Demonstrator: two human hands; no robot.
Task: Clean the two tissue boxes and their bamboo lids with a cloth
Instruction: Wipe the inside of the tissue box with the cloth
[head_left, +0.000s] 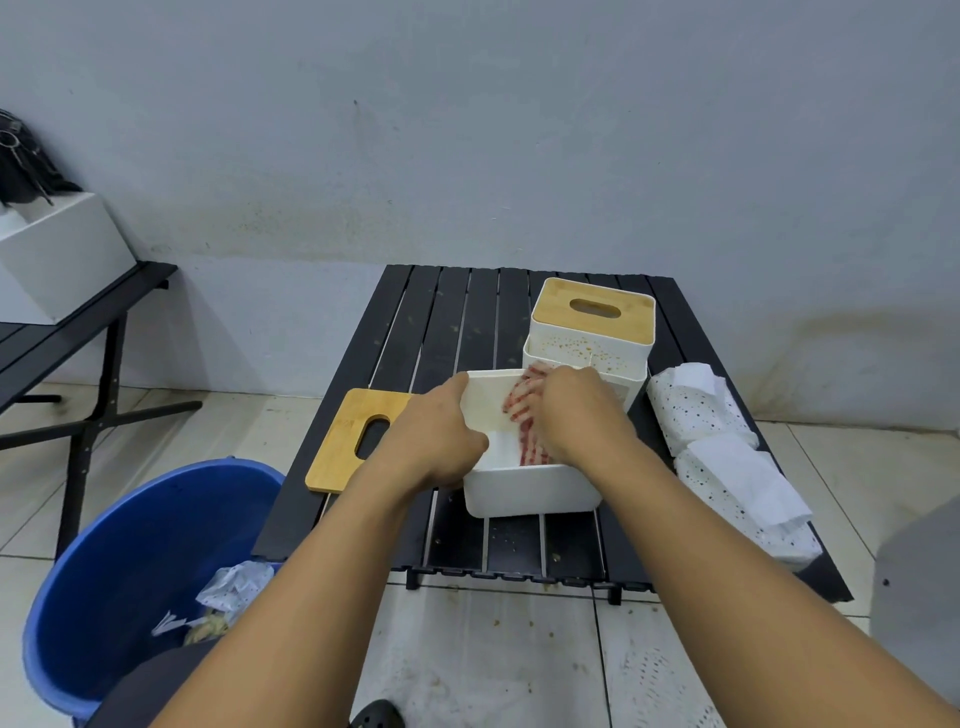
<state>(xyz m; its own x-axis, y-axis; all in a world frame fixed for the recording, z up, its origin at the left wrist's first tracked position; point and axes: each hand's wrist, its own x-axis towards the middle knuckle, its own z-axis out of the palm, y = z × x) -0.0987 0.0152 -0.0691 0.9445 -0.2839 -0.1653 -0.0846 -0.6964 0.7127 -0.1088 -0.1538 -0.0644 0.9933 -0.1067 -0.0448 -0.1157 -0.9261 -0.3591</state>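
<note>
Left hand (434, 441) clamps the open box (530, 488) rim; right hand (576, 415) presses the red-striped cloth (524, 415) inside, lidded box (592, 332) just behind.

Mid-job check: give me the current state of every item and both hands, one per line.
Near tissue box: open, lid off, being wiped inside.
Loose bamboo lid: flat on table.
Far tissue box: lidded, speckled with dirt.
Cloth: inside near box.
Left hand: gripping box rim.
Right hand: pressing cloth.
Tissue stacks: on table.

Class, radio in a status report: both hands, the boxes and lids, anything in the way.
Left hand grips open box; right hand presses red cloth inside. One lid off at left. Second box speckled, lid on. Tissue stacks right, not blocking.
</note>
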